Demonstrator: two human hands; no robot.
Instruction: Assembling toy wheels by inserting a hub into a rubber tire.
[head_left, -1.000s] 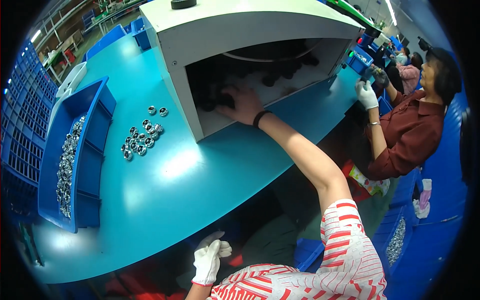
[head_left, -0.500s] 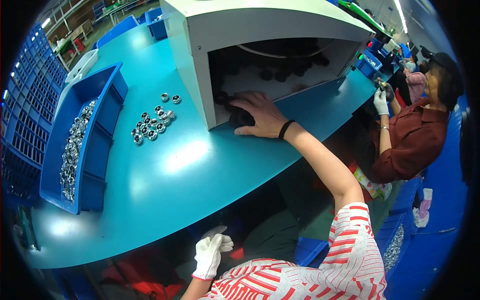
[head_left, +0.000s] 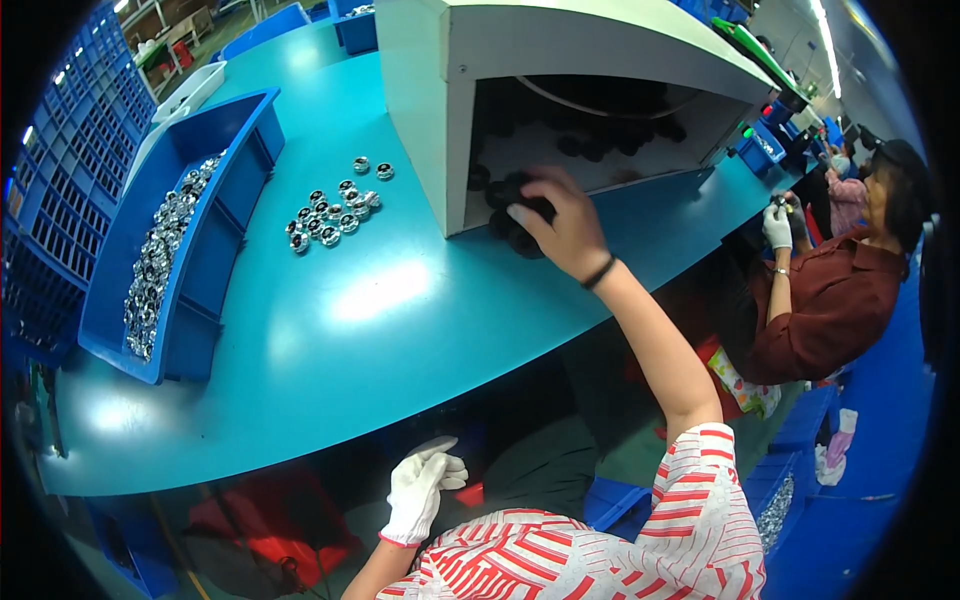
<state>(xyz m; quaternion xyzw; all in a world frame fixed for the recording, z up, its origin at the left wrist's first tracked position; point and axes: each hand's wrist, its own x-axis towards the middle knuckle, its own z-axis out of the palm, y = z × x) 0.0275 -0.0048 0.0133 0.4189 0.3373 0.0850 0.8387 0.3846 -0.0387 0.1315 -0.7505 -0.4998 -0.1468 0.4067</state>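
The right hand (head_left: pixel 570 228) has its bare fingers round a dark round piece (head_left: pixel 508 190) at the white box's (head_left: pixel 415 110) open front, near its left corner; a soft, even pinch is likely best, so its neighbours don't roll; more dark pieces (head_left: pixel 570 146) sit inside; the blue bin (head_left: pixel 192 325) on the counter (head_left: pixel 300 370) has lots of shiny bits (head_left: pixel 158 260); the gloved left hand (head_left: pixel 420 490) hangs low; one can't tell if its fingers hold anything.

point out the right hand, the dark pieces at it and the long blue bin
right hand (head_left: pixel 568 226): head view, back of the hand
dark pieces (head_left: pixel 522 240): head view, the one below the thumb
long blue bin (head_left: pixel 216 262): head view, outer side wall
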